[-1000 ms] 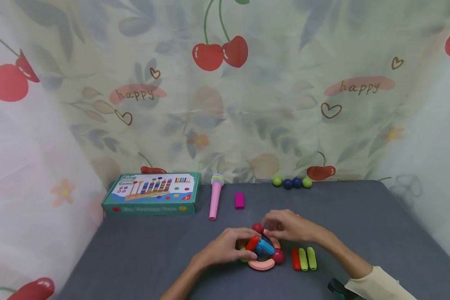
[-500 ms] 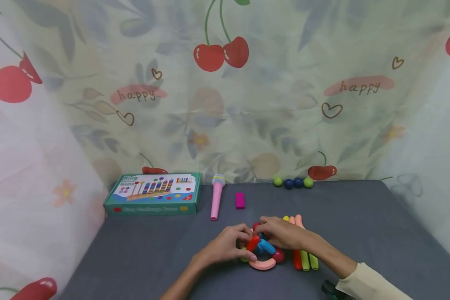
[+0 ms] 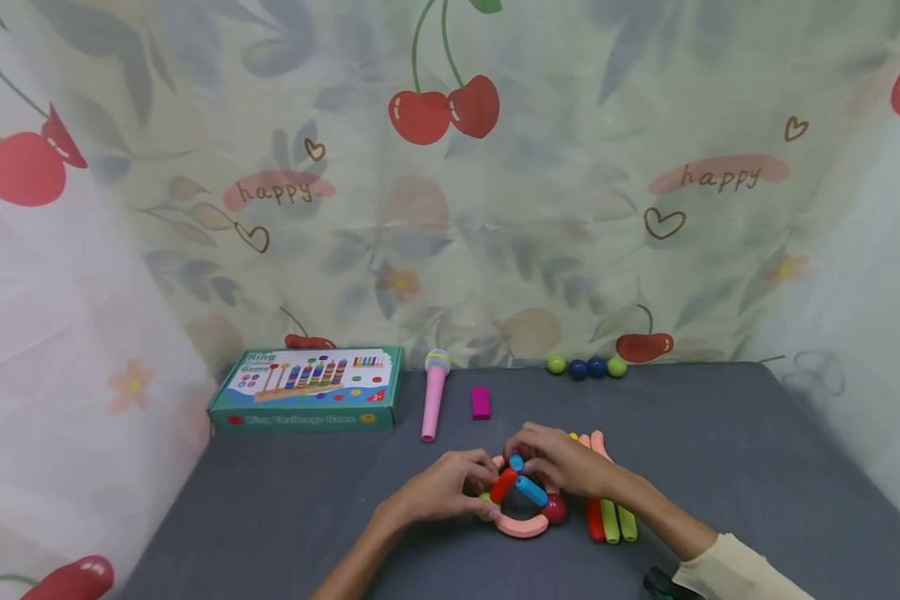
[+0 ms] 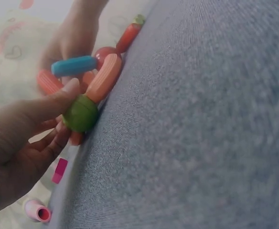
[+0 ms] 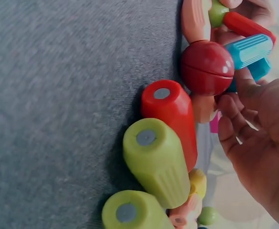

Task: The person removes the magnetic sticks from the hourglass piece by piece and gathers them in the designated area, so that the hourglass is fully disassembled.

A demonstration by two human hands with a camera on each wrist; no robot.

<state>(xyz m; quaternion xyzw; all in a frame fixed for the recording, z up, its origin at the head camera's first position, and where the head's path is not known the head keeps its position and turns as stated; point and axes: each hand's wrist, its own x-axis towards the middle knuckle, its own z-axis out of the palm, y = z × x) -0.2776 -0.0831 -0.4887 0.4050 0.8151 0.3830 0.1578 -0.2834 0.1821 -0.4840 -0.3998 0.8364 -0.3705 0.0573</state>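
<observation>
On the table stands a ring of salmon curved sticks (image 3: 522, 527) and balls, with a red stick (image 3: 504, 486) and a blue stick (image 3: 532, 491) slanting up from it. My left hand (image 3: 447, 486) pinches the green ball (image 4: 80, 113) at the ring's left corner between thumb and fingers. At the right corner sits a dark red ball (image 5: 207, 68). My right hand (image 3: 561, 458) pinches a second blue stick (image 3: 516, 462) at the ring's far corner. Its lower end and the far ball are partly hidden by the fingers.
Right of the ring lie a red stick (image 3: 595, 521) and two green sticks (image 3: 609, 522), with salmon sticks (image 3: 597, 442) behind. Farther back are a game box (image 3: 307, 390), a pink toy microphone (image 3: 432, 396), a magenta block (image 3: 480, 402), and green and blue balls (image 3: 587, 367).
My right hand reached in over the ring, then drew back to the far corner with the second blue stick. The blue piece low inside the ring is gone from there. My left hand stays put.
</observation>
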